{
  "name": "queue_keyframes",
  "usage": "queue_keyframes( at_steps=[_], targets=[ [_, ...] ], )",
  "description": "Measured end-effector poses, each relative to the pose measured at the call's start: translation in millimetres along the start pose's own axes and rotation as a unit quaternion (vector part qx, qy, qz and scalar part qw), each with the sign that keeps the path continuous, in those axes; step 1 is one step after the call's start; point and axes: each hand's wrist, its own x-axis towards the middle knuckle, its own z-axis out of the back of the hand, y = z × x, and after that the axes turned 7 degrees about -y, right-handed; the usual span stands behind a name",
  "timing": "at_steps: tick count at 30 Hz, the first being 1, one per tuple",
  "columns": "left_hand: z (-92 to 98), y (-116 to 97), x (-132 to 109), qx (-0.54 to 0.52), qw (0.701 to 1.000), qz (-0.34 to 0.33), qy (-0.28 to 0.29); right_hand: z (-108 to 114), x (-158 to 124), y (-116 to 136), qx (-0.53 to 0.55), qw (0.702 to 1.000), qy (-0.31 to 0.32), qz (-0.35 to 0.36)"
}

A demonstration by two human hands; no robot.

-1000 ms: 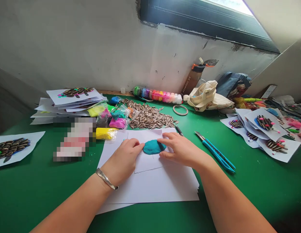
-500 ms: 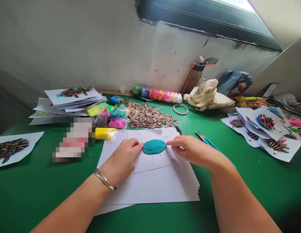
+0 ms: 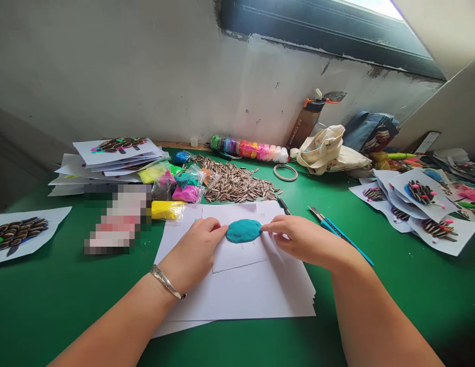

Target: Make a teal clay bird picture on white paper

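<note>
Teal modelling clay (image 3: 244, 231): a flattened oval with a smooth, matte surface and a soft, rounded edge. Long axis runs left to right across the view, nearly level. It lies on a small white paper sheet (image 3: 237, 257) with rough-cut edges, which sits on a loose stack of white paper (image 3: 237, 300).

Left hand (image 3: 195, 244): open, palm down, fingertips against the clay's left end. Silver bangle (image 3: 167, 282) on the wrist.

Right hand (image 3: 302, 239): fingers loosely curled at the clay's right end; cannot tell whether they grip the paper.

Nearby on the green table (image 3: 405, 306): striped sunflower seeds (image 3: 237, 182) in a heap, a bag of yellow clay (image 3: 167, 209), and a blue utility knife (image 3: 339, 229) just right of the paper.
</note>
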Motion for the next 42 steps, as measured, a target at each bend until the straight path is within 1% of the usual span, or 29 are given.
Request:
queue_keyframes(
  at_steps=[4, 7, 10, 13, 15, 17, 20, 25, 30, 33, 37, 39, 42],
  targets=[
    [-0.3, -0.5, 0.2, 0.002, 1.000, 0.003, -0.002, -1.5, 0.3, 1.6, -0.015, 1.000, -0.006, 0.017],
    [1.2, -2.2, -0.1, 0.005, 1.000, 0.005, 0.008, -3.9, 2.5, 5.2, -0.005, 0.999, -0.039, 0.031],
    [2.3, -3.1, -0.1, 0.003, 1.000, 0.003, 0.008, -9.7, 4.9, 11.9, -0.004, 0.995, -0.072, 0.071],
    [1.5, -1.4, 0.1, 0.004, 1.000, -0.001, 0.003, -19.4, 6.7, 19.4, -0.030, 0.989, -0.088, 0.117],
    [0.5, 1.2, 0.2, 0.003, 1.000, -0.004, -0.006, -26.2, 7.7, 24.0, -0.047, 0.986, -0.096, 0.130],
    [-0.1, 4.0, 0.6, -0.004, 1.000, -0.010, -0.017, -31.6, 8.7, 29.0, -0.054, 0.986, -0.091, 0.133],
    [0.4, 7.4, 1.5, -0.013, 0.999, -0.013, -0.027, -37.5, 10.6, 37.8, -0.061, 0.987, -0.061, 0.135],
    [3.3, 9.1, 3.6, -0.003, 0.999, 0.014, -0.042, -50.6, 13.4, 51.2, -0.073, 0.988, -0.010, 0.135],
    [3.8, 8.2, 4.0, -0.004, 0.999, 0.023, -0.041, -61.3, 13.7, 58.6, -0.076, 0.991, -0.003, 0.114],
    [2.6, 8.9, 3.3, -0.006, 0.999, 0.019, -0.047, -58.1, 13.9, 56.4, -0.061, 0.992, 0.004, 0.111],
    [1.3, 9.6, 2.3, -0.010, 0.999, 0.012, -0.049, -45.9, 14.4, 47.6, -0.019, 0.993, 0.034, 0.111],
    [1.5, 8.5, 2.0, -0.010, 0.999, 0.010, -0.045, -42.9, 14.9, 44.8, -0.025, 0.994, 0.026, 0.103],
    [2.9, 5.8, 2.1, -0.011, 0.999, 0.016, -0.035, -46.8, 16.1, 44.8, -0.055, 0.992, 0.013, 0.110]
  ],
)
